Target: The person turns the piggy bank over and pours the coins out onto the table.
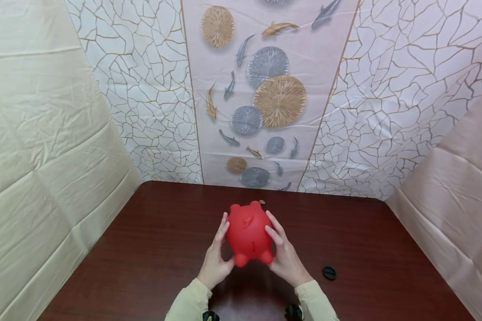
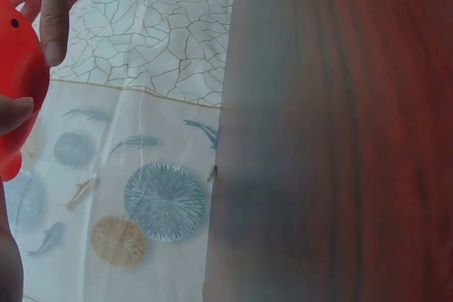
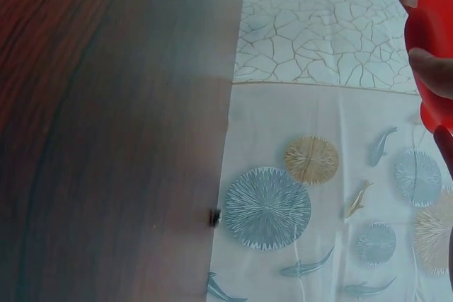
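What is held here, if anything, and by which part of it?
A red piggy bank, held by its opposite rounded sides, the left grip on one, the right grip on the other.

No text, label, brand or number could be read in any of the three views. On the pig (image 1: 248,229) no lettering could be made out, nor on the disc (image 1: 329,273) or the worktop (image 1: 164,240). The backdrop (image 1: 152,89) bore printed fish (image 1: 280,29) and round motifs (image 1: 280,101), without words. A yellowish mark (image 1: 210,318) by the left sleeve (image 1: 190,299) was too small to read.
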